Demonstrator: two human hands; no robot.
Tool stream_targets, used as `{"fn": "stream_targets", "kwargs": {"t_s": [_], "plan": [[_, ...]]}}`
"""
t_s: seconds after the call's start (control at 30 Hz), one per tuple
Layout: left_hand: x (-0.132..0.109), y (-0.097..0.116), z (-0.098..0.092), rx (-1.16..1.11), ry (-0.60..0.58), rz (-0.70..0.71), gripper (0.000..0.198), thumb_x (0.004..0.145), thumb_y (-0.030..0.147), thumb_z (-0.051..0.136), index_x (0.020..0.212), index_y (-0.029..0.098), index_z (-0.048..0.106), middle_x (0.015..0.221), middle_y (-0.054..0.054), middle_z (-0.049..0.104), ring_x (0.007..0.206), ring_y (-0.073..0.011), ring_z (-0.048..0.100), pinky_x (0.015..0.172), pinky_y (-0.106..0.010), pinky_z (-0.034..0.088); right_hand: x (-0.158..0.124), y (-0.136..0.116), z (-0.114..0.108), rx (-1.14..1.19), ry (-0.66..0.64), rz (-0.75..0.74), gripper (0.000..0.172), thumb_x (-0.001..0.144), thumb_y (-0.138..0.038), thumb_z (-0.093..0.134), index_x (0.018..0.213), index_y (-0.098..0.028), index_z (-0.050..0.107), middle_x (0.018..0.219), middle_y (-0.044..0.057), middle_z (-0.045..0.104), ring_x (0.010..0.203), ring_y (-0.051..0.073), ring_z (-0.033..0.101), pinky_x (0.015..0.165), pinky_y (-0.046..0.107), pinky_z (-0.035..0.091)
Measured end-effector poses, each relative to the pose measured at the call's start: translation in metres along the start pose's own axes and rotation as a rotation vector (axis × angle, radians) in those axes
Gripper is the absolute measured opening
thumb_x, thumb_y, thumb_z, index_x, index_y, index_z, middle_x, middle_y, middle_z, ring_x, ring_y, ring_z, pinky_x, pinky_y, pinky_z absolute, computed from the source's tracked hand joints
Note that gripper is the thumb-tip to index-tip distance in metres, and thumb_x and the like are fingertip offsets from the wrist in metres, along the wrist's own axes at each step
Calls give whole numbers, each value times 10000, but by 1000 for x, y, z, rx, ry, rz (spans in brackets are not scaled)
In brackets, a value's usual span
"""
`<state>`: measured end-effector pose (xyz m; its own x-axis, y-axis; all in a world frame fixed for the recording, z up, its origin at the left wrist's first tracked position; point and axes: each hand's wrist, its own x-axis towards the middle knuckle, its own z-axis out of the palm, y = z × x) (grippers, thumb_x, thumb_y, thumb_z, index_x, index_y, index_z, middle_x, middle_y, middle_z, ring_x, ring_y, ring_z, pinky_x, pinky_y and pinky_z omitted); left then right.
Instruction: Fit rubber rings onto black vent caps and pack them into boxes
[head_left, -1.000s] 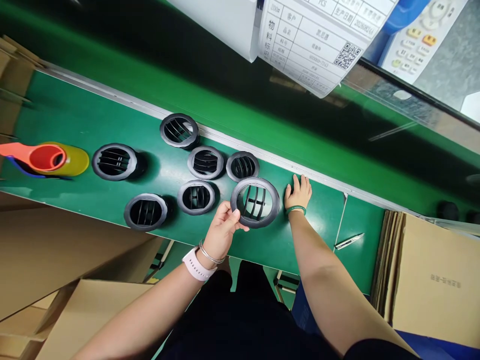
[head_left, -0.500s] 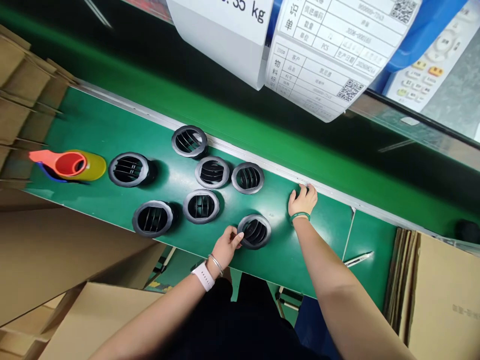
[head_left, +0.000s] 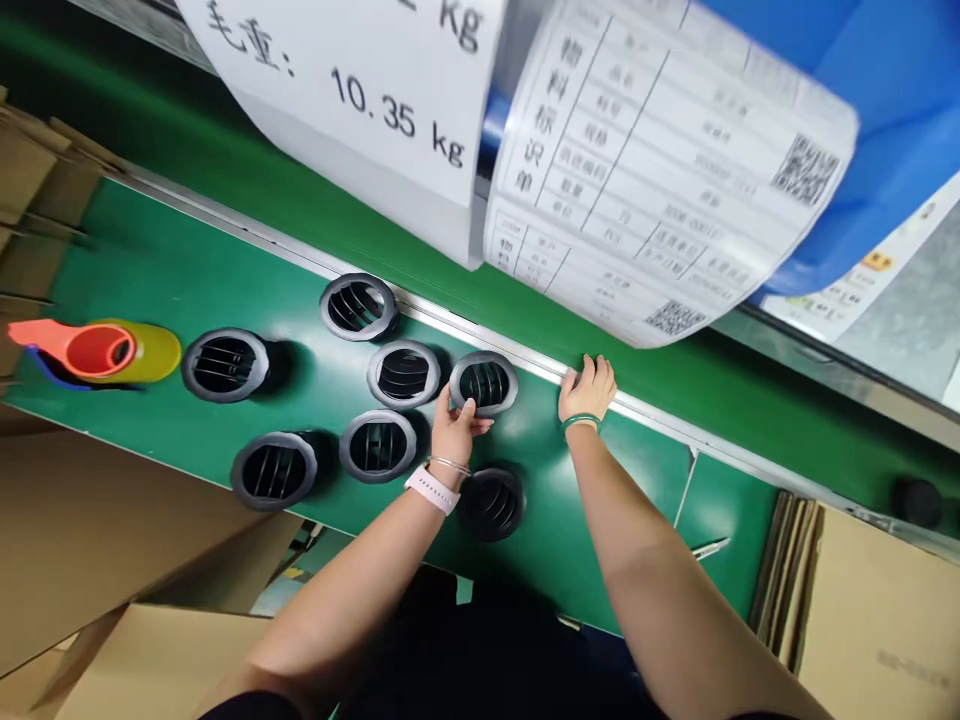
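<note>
Several round black vent grilles stand on a green table (head_left: 150,270). My left hand (head_left: 457,432) grips the rim of the grille nearest the far rail (head_left: 484,383), fingers closed on it. Just behind my left wrist sits the grille that was set down (head_left: 491,503). Other grilles lie to the left: one (head_left: 403,374) beside the gripped one, one (head_left: 379,446) in front, one (head_left: 358,306) by the rail. My right hand (head_left: 586,392) rests on the metal rail (head_left: 660,410), fingers curled over its edge, holding nothing.
A yellow and orange bottle (head_left: 101,350) lies at the table's left end. Two more grilles sit at left (head_left: 225,364) and front left (head_left: 273,471). Cardboard boxes (head_left: 877,610) flank both sides. A white label sheet (head_left: 645,170) on a blue bin hangs overhead.
My left hand put the held grille down near the table's front edge, let go, then reached forward and took hold of the grille by the rail. My right hand stayed on the rail.
</note>
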<state>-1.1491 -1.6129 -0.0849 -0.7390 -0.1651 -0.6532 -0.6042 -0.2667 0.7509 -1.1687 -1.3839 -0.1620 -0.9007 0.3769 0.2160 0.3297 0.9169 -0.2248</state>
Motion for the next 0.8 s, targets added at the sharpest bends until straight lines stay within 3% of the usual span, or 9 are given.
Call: {"fn": "stream_targets", "kwargs": {"t_s": [0.2,0.43,0.67,0.8], "plan": [[-50,29,2,-182,-79,-34,847,780,398,765,1474,176,334,612,53,601,573,-174,693,530,-223,540,2,0,0,3,-25,-10,477,1020,-374,354,1382,-115,525,1449,178,424,1380,310,294,1112,527,285],[-98,62,0,-253,-102,53,736,815,401,754,1433,218,399,587,66,590,532,-169,681,515,-234,541,1,1,0,33,-23,-30,470,1007,-353,356,1383,-127,524,1441,186,434,1374,319,313,1092,554,300],[-119,66,-7,-261,-72,130,668,848,366,725,1423,238,409,611,70,578,546,-175,689,535,-261,567,-1,5,4,40,9,-83,462,1008,-335,344,1373,-125,534,1427,188,452,1363,326,335,1080,568,317],[-110,49,-11,-194,-68,132,699,863,387,698,1458,240,362,646,65,561,570,-175,696,537,-253,559,-1,6,5,31,46,-103,463,1013,-346,346,1353,-104,546,1416,199,460,1359,331,342,1086,555,325]]}}
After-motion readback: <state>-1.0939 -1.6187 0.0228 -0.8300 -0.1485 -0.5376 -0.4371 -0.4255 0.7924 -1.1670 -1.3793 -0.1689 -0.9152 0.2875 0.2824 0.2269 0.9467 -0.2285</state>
